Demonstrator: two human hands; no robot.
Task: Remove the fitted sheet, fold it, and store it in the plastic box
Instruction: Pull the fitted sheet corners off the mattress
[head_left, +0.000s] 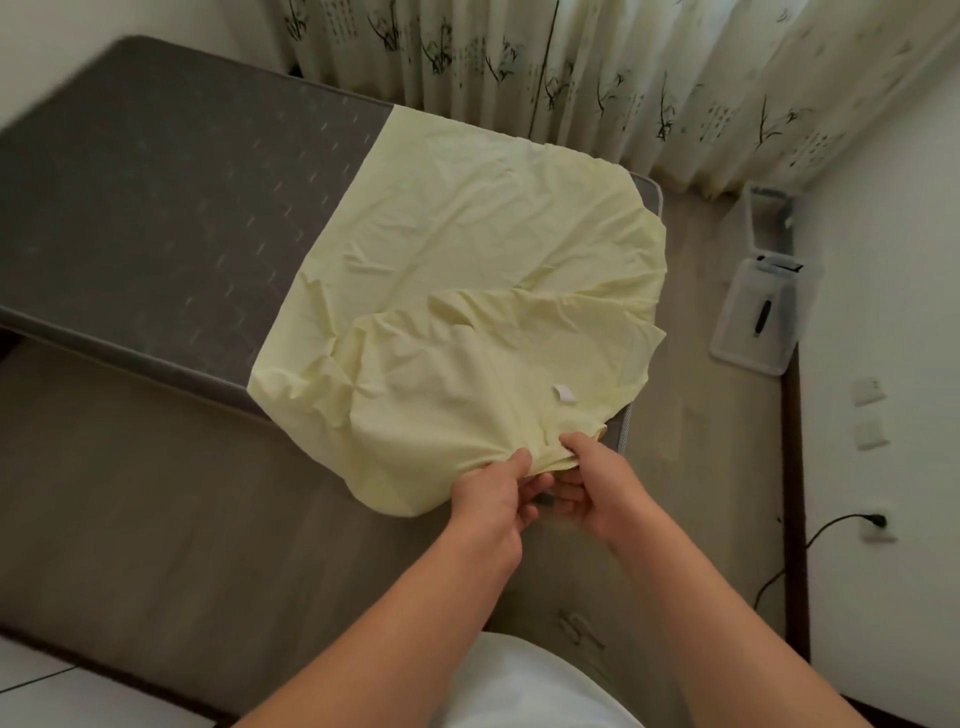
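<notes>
While my left hand (493, 493) and right hand (597, 483) pinch the fitted sheet (467, 260) at its gathered corner, it looks light and limp.

Both bare forearms reach forward and converge. Left hand (491, 496) and right hand (597, 488) sit side by side, nearly touching. Fingers curled, thumbs on top, each pinching the bunched edge of the fitted sheet (467, 260).
</notes>
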